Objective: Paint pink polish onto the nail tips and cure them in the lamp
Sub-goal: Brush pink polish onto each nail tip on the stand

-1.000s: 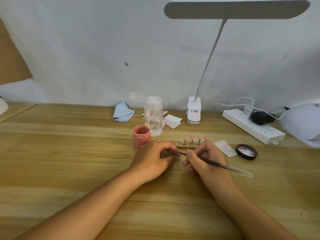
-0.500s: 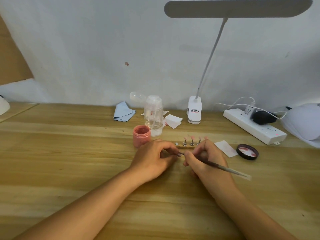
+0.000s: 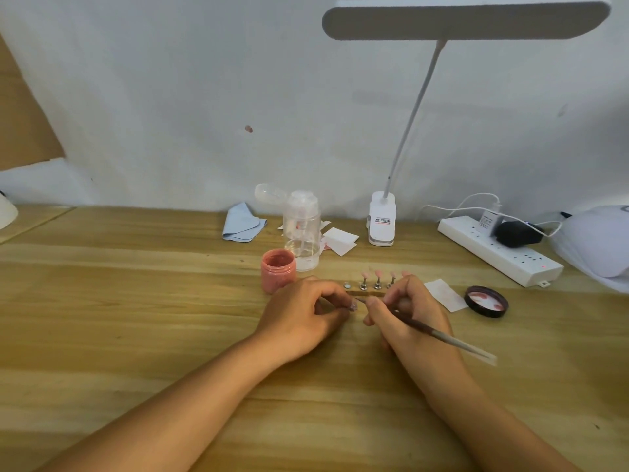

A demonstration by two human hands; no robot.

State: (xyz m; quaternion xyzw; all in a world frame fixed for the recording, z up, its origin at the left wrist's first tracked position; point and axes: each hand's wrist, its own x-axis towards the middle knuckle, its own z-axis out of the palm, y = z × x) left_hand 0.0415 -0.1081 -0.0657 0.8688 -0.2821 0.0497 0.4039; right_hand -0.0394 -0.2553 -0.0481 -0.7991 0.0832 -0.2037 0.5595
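Observation:
My left hand (image 3: pixel 303 315) rests on the wooden table and pinches a small nail tip on its stand (image 3: pixel 353 306) between thumb and fingertips. My right hand (image 3: pixel 408 315) grips a thin brush (image 3: pixel 439 335), whose tip touches that nail tip. Just behind the hands lies a wooden holder strip (image 3: pixel 366 294) carrying three upright stands with pink nail tips (image 3: pixel 377 279). An open jar of pink polish (image 3: pixel 278 270) stands to the left of the strip. The white curing lamp (image 3: pixel 602 243) sits at the far right edge.
The jar's black lid (image 3: pixel 486 300) and a white paper slip (image 3: pixel 446 295) lie right of my hands. Behind are a clear pump bottle (image 3: pixel 302 229), a blue cloth (image 3: pixel 242 222), a clip-on desk lamp (image 3: pixel 383 219) and a power strip (image 3: pixel 498 250) with cables.
The brush handle has dipped a little lower and my right hand shifted slightly; the left hand keeps its pinch in the same spot.

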